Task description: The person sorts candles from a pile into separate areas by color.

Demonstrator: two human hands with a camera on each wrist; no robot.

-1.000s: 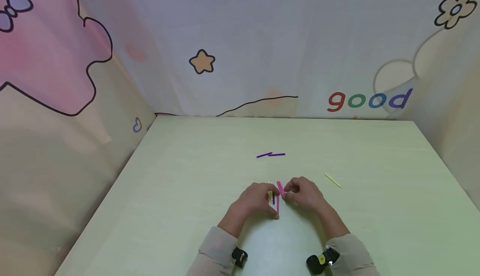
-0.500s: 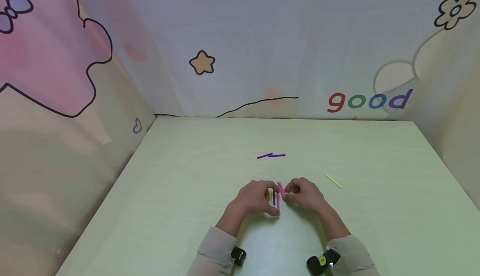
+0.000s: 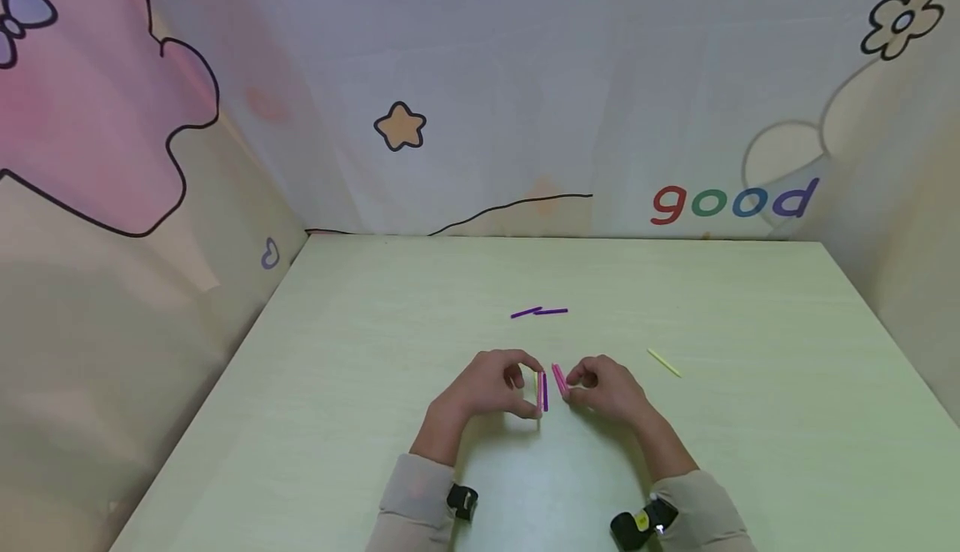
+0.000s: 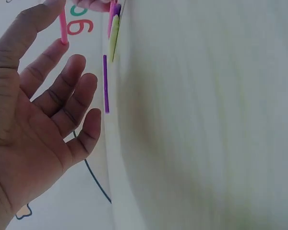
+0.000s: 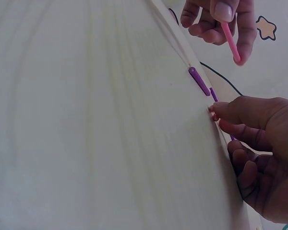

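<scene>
My left hand pinches a thin pink stick by its two ends, between thumb and index finger. The right wrist view shows this pink stick raised off the table. Below it on the table lie a purple stick and a yellow-green stick, partly covered in the head view. To the right, my right hand pinches the near end of a pair of pink sticks that lie slanted side by side. In the right wrist view only small pink ends show at its fingertips.
Farther back on the pale green table are two purple sticks, their ends meeting. One yellow stick lies alone to the right of my right hand. A printed cloth wall stands behind the table.
My left hand has lifted the pink stick from the right side of the purple one and carried it left, over the other sticks. My right hand stays in place with the pink pair.
</scene>
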